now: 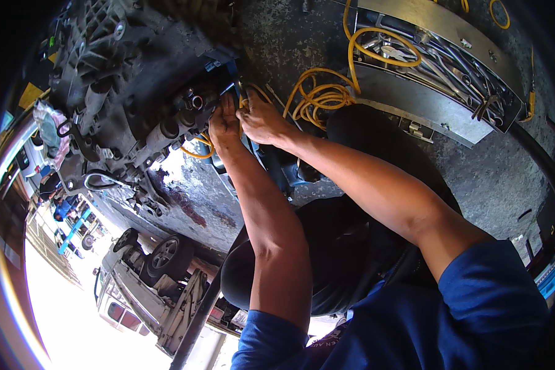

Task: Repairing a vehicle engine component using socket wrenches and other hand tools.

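Observation:
A large, dirty metal gearbox [129,83] with a ribbed casing fills the upper left. At its right end, beside a round shaft opening [196,102], my left hand [226,123] is palm up with its fingers curled. A thin shiny rod [227,88] shows just above those fingers. Close against it on the right, my right hand [262,120] is closed round something narrow and yellowish, mostly hidden by the fingers. Blue metal parts [271,163] stand below both hands. What the fingertips touch is too dark and small to make out.
An open metal toolbox [407,89] holding several wrenches and pliers stands at the upper right. A yellow hose [320,102] lies coiled beside it on the stained concrete floor [475,166]. At the lower left are a pale vehicle [126,290] and a wheel [169,256]; people [65,206] are farther off.

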